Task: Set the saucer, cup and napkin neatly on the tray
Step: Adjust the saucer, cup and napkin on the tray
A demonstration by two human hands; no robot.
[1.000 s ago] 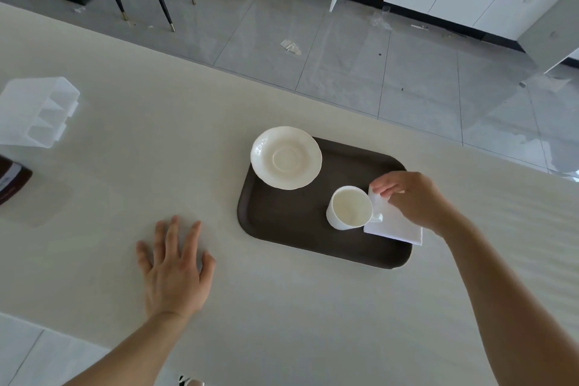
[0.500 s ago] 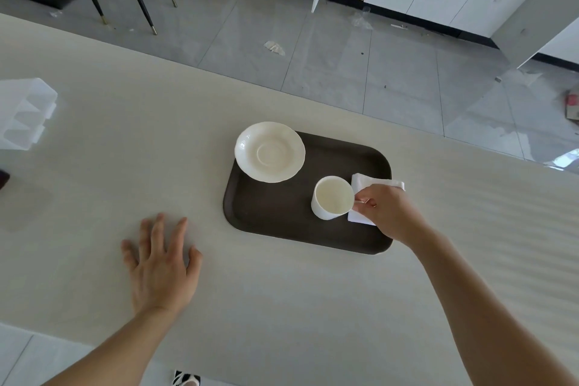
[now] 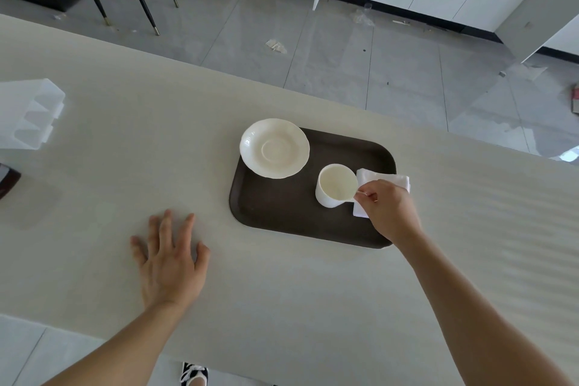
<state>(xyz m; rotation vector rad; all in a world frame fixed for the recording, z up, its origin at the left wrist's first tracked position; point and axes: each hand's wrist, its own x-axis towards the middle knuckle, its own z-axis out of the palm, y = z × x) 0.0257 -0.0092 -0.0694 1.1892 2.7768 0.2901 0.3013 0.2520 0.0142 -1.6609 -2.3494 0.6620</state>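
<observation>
While the dark tray (image 3: 282, 216) lies on the pale table (image 3: 282, 291), wide bare tabletop is left to its left and on its near side, and the table's far edge runs just beyond it. The saucer (image 3: 274, 148) is set on the tray's far-left corner, its rim overhanging the tray edge. The cup (image 3: 336, 185) stands upright right of centre, apart from the saucer, with open tray surface on its near-left. The napkin (image 3: 383, 180) lies at the tray's right edge, partly over the rim. The right hand (image 3: 388, 210) is closed at the cup's right side, thumb and forefinger pinched where the handle would be, which is hidden; the hand covers part of the napkin. Its forearm reaches in from the near right. The left hand (image 3: 170, 257) is laid flat on the table, fingers spread, holding nothing.
</observation>
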